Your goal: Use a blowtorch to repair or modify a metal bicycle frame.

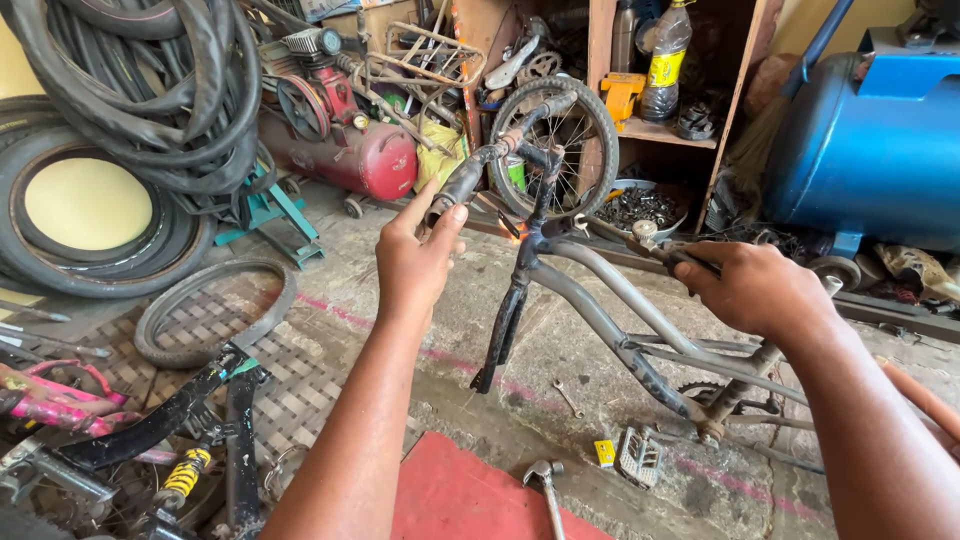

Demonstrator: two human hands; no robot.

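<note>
Left hand point(415, 262) is gripping the end of the handlebar point(478, 168) — fingers curled round the grip, thumb up. Right hand point(752, 287) is closing on a tool point(655, 243) whose head is sitting at the top of the grey bicycle frame point(600, 320). The frame is standing wheel-less on the concrete floor point(400, 250), with a hammer point(546, 480) and pedal point(636, 455) lying below it, and a red compressor point(345, 145) behind its handlebar.

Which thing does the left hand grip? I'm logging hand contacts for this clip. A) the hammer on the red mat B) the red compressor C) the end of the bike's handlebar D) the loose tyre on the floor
C: the left hand is closed on the end of the handlebar, while the hammer lies untouched on the floor.
</note>
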